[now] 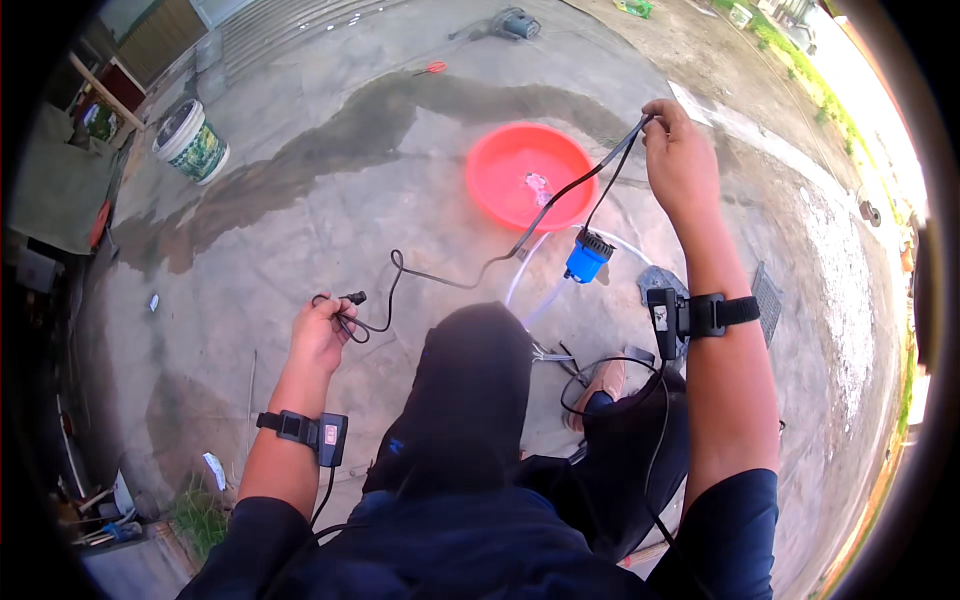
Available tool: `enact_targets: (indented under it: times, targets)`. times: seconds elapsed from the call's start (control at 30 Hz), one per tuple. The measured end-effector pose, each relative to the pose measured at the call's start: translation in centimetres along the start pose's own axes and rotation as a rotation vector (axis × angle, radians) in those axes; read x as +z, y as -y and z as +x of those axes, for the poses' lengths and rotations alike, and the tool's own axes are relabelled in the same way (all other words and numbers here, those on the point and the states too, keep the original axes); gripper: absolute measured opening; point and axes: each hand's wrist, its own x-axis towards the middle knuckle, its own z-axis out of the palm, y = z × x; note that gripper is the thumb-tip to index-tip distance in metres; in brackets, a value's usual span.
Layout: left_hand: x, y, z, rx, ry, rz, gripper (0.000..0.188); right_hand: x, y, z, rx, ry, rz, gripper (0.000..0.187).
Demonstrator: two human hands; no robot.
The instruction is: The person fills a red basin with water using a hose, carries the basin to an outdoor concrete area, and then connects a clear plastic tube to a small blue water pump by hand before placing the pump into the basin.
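Note:
Pinched high in my right hand [680, 155] is a black power cord [567, 190]. A small blue pump [587, 257] with a black ribbed cap hangs from the cord below that hand, beside the red basin [493, 203]. From the right hand the cord droops across to the left and ends in loose loops. My left hand [317, 337] is closed on these loops, and a black plug [354, 298] sticks out by its fingertips. Clear tubing [518, 275] curves around near the pump and the basin's front edge.
A paint bucket [192, 143] stands at the far left on the concrete. Red-handled scissors [432, 68] and a grey motor-like device [516, 23] lie farther back. Several tools [548, 353] lie near my foot. A dark wet streak [330, 140] crosses the ground.

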Motion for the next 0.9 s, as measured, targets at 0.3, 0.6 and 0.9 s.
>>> enact_targets:
  times: [0.3, 0.6, 0.9]
  targets:
    - [-0.8, 2.0, 6.1, -0.144, -0.162, 0.218, 0.036, 4.3, 0.3, -0.8, -0.159, 0.035, 0.136, 0.015]
    - [5.5, -0.8, 8.6, 0.073, 0.256, 0.663, 0.064, 7.9, 2.9, -1.8, -0.269, 0.107, 0.251, 0.015]
    - [21.1, -8.1, 3.0, 0.205, 1.104, 0.692, 0.049, 11.9, 4.4, -0.6, -0.245, 0.119, 0.438, 0.014]
